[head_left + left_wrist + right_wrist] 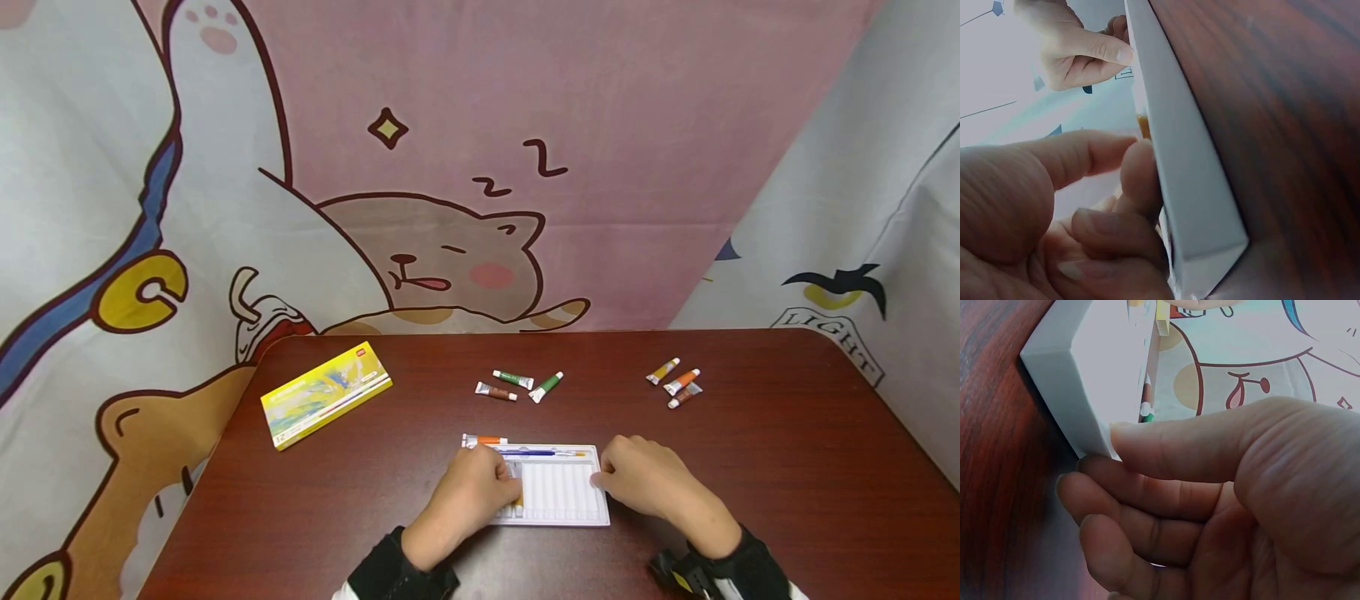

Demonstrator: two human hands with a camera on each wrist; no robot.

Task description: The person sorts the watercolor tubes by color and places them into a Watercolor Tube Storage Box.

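A white plastic tray with ridged slots lies on the table, a blue-handled paintbrush along its far side. My left hand is over the tray's left part, thumb and forefinger pinching a small ochre-yellow paint tube in the slots. The left wrist view shows the tube's ochre end beside the fingertips, the rest hidden behind the tray wall. My right hand grips the tray's right edge; in the right wrist view its thumb presses the rim, the other fingers curled outside the wall.
An orange paint tube lies right by the tray's far left corner. Beyond are two green tubes and a brown tube. Several more tubes lie at the far right. A yellow paint box rests at the left.
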